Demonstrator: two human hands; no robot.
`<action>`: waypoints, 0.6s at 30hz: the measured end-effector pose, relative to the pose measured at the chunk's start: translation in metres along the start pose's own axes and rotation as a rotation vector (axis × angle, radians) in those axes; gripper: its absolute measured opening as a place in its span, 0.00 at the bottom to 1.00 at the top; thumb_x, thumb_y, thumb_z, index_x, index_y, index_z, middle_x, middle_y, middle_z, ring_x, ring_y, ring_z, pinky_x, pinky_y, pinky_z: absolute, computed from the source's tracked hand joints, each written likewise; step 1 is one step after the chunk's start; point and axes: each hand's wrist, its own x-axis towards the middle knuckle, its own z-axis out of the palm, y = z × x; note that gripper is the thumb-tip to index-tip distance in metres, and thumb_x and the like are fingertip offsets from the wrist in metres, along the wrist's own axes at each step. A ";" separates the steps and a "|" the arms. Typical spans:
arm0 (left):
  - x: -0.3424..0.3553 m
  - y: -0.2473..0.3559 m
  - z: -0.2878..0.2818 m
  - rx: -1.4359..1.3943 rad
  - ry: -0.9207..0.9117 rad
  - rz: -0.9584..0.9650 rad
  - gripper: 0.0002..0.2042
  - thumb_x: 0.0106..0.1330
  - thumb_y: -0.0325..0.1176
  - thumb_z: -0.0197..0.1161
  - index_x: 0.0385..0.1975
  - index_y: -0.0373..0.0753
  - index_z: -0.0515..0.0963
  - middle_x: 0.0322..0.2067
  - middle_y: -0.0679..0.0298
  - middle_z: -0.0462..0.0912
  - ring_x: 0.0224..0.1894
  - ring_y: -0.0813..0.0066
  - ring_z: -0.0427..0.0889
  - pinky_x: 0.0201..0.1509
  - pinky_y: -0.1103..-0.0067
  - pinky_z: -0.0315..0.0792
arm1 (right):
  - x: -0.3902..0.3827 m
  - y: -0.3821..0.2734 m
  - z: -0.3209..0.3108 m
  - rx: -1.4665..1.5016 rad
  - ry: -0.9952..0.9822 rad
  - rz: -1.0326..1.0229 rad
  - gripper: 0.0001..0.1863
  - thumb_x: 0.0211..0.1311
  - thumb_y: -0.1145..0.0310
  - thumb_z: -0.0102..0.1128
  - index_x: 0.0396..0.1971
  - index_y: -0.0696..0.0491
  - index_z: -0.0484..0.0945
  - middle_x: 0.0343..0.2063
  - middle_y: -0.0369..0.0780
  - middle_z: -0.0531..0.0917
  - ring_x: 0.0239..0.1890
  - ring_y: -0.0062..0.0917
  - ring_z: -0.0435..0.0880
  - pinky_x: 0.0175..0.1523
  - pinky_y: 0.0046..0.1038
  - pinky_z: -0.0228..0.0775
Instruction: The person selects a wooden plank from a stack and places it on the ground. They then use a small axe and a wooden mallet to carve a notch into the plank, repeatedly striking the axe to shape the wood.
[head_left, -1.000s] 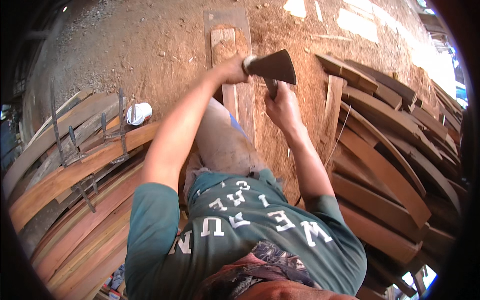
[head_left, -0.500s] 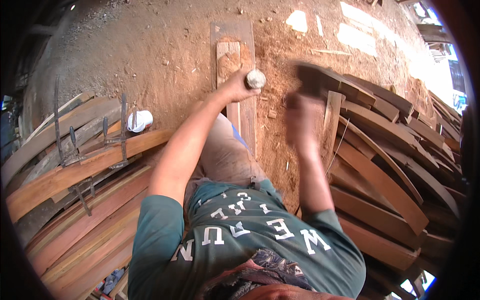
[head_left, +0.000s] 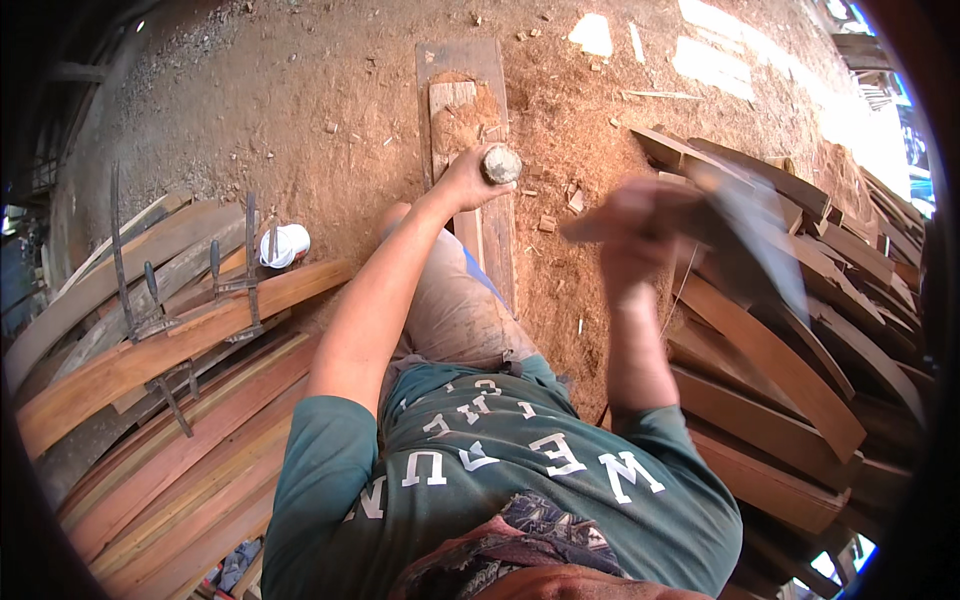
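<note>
My left hand (head_left: 466, 182) is closed around an upright tool handle with a round, pale, battered end (head_left: 501, 165), seen end-on from above. Its lower part is hidden, so the kind of tool does not show. It stands over a pale wood piece (head_left: 453, 98) lying on a darker plank (head_left: 462, 55), beside my bent leg. To the right, my right hand (head_left: 636, 235) is wrapped round a dark tool with a short grip and a broad, flat grey part (head_left: 755, 235). Motion smears that tool; it is raised apart from the left hand's handle.
Curved timbers (head_left: 770, 360) are piled close on the right. At left, long boards (head_left: 190, 440) lie stacked, with metal clamps (head_left: 253, 265) on a beam and a white bucket (head_left: 285, 245) behind. Wood chips (head_left: 548, 224) and sawdust cover the ground near the plank.
My right hand has shifted a little to the right, and its tool has swung so the broad part now extends rightward over the timbers. My left hand has stayed nearly in place.
</note>
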 end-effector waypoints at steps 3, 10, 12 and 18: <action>-0.011 -0.002 0.014 -0.086 -0.040 0.012 0.18 0.57 0.30 0.78 0.46 0.36 0.81 0.40 0.57 0.89 0.46 0.68 0.87 0.53 0.71 0.79 | -0.046 0.101 0.049 -0.479 -0.482 0.217 0.09 0.64 0.71 0.61 0.40 0.59 0.76 0.30 0.61 0.83 0.37 0.56 0.86 0.42 0.53 0.77; -0.005 -0.030 0.040 0.052 0.042 -0.023 0.14 0.59 0.34 0.77 0.41 0.41 0.80 0.37 0.57 0.87 0.44 0.61 0.88 0.49 0.68 0.81 | -0.077 0.125 -0.010 -0.347 -0.428 0.380 0.20 0.60 0.70 0.68 0.50 0.60 0.76 0.28 0.53 0.85 0.33 0.48 0.87 0.39 0.47 0.75; 0.015 -0.008 0.024 -0.221 0.133 -0.355 0.19 0.58 0.40 0.80 0.46 0.43 0.81 0.42 0.61 0.87 0.47 0.67 0.87 0.55 0.66 0.83 | -0.084 0.134 -0.025 -0.299 -0.414 0.563 0.25 0.59 0.69 0.67 0.56 0.61 0.75 0.36 0.56 0.85 0.42 0.47 0.86 0.47 0.45 0.76; 0.059 0.068 -0.050 -0.146 0.002 -0.178 0.25 0.54 0.50 0.83 0.44 0.42 0.82 0.42 0.62 0.88 0.47 0.74 0.87 0.60 0.67 0.82 | -0.070 0.125 -0.048 -0.277 -0.408 0.734 0.27 0.57 0.69 0.65 0.57 0.63 0.76 0.43 0.58 0.86 0.48 0.48 0.88 0.53 0.43 0.77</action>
